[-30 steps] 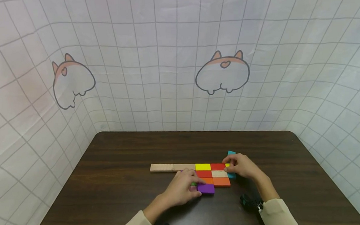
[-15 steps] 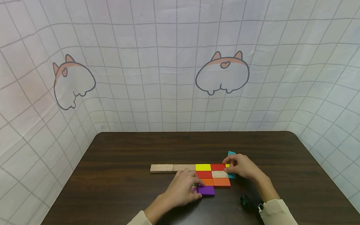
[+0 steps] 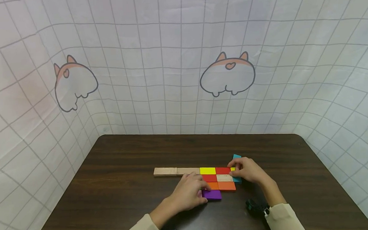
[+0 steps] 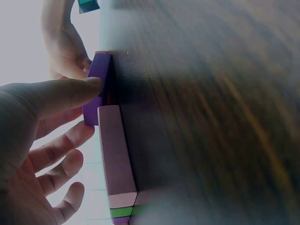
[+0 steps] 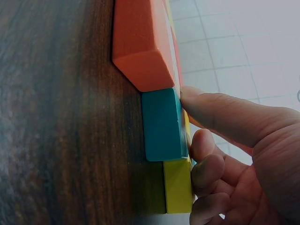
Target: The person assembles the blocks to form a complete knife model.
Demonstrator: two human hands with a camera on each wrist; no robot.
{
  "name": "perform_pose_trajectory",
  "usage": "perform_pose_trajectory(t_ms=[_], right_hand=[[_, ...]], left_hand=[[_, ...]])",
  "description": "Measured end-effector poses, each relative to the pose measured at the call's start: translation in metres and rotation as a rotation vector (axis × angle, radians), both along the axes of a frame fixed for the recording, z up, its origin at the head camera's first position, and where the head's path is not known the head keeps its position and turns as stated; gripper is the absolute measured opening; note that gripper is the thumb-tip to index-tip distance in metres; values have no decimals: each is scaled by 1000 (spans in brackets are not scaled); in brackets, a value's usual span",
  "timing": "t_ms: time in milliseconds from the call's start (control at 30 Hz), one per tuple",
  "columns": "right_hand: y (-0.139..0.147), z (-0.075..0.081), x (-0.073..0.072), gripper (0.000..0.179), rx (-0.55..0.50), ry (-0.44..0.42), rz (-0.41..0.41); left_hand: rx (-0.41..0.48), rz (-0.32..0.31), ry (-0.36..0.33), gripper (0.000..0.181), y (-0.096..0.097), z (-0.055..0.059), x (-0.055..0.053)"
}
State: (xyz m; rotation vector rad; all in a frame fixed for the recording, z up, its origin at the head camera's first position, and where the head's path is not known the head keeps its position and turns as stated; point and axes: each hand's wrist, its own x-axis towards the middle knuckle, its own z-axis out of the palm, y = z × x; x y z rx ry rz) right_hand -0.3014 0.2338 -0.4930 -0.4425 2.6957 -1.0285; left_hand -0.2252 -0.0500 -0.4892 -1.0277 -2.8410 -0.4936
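Note:
My left hand (image 3: 188, 193) pinches a purple block (image 3: 212, 195) at the front of a flat layout of coloured blocks, thumb on its near side. In the left wrist view the purple block (image 4: 91, 110) stands slightly askew beside a pink block (image 4: 115, 150); green and purple ends show beyond. My right hand (image 3: 248, 169) is at the right end, thumb and index finger either side of a yellow block (image 3: 232, 168) that it partly hides. In the right wrist view its thumb is by the teal block (image 5: 161, 124) and its curled fingers are against a yellow block (image 5: 178, 187).
Two plain wooden blocks (image 3: 165, 171) extend the back row leftward. Red (image 3: 209, 178), yellow and orange blocks (image 3: 226, 186) fill the middle. A blue block (image 3: 236, 156) sticks out behind the right hand. All lie on a dark wooden table (image 3: 113, 202) before a white gridded curtain (image 3: 170, 95).
My left hand and the purple block have shifted slightly right along the front of the layout, and slightly toward me from a second ago. The right hand has stayed in place.

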Motion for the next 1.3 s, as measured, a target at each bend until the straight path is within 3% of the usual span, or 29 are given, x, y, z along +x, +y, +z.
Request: perform_pose_trajectory(t_ms=[267, 567, 967, 1100, 1300], right_hand=[[-1, -1, -1, 25, 13, -10, -18], [0, -1, 0, 25, 6, -4, -10], [1, -1, 0, 25, -5, 6, 4], [1, -1, -1, 25, -8, 11, 10], [1, -2, 0, 25, -8, 14, 8]], left_hand=[[5, -1, -4, 24, -4, 1, 0], [-3, 7, -55, 16, -4, 4, 0], [6, 18, -31, 11, -15, 7, -6], [65, 83, -62, 15, -32, 16, -14], [199, 283, -106, 13, -71, 28, -34]])
